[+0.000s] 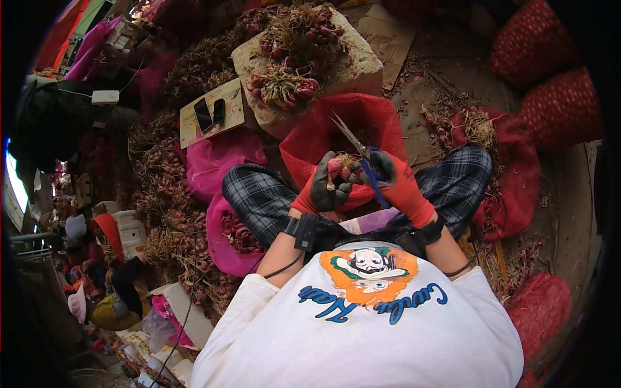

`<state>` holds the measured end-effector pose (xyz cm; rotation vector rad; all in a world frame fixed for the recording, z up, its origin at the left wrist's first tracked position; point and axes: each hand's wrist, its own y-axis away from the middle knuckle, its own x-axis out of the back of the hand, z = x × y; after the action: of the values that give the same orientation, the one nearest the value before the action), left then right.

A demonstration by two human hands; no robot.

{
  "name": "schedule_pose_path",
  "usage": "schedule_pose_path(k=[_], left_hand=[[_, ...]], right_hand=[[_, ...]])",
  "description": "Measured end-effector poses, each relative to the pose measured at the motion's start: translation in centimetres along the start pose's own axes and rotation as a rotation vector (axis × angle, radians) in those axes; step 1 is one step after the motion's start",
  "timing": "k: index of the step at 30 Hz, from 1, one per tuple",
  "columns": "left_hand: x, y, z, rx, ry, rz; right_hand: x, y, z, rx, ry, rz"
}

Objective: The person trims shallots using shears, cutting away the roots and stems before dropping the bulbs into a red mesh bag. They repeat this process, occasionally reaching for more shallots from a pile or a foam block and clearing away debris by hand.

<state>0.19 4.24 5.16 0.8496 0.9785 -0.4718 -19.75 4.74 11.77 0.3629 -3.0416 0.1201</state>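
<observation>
My left hand (pixel 322 188), in a red glove with grey-coated fingers, grips a small clump of shallots (pixel 338 168) with dry roots on top. In my right hand (pixel 400 182), gloved the same way, are scissors (pixel 349 130) with blue handles. Their blades stand apart and point up to the left, above the shallots. Both hands are over the near part of a red mesh sack (pixel 297 150), whose wide mouth faces up between my knees. The sack's inside is dark, so its contents are hard to make out.
A foam block (pixel 364 68) beyond the sack bears shallot bunches (pixel 286 87). To its left, a phone (pixel 203 115) lies on a box (pixel 187 133). Heaped shallots (pixel 160 179) and a pink mesh bag (pixel 216 242) are at left. Full red sacks (pixel 560 111) stand at right. Another person (pixel 116 300) sits lower left.
</observation>
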Motion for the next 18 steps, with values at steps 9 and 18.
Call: schedule_pose_path(k=[9,18], left_hand=[[3.9,-2.0,-3.0,-0.237,-0.499,-0.082],[-3.5,-0.9,-1.5,-0.06,-0.197,0.077]], right_hand=[[-0.6,-3.0,1.6,0.505,0.695,-0.275],[0.1,-2.5,7.8,-0.388,-0.711,0.16]])
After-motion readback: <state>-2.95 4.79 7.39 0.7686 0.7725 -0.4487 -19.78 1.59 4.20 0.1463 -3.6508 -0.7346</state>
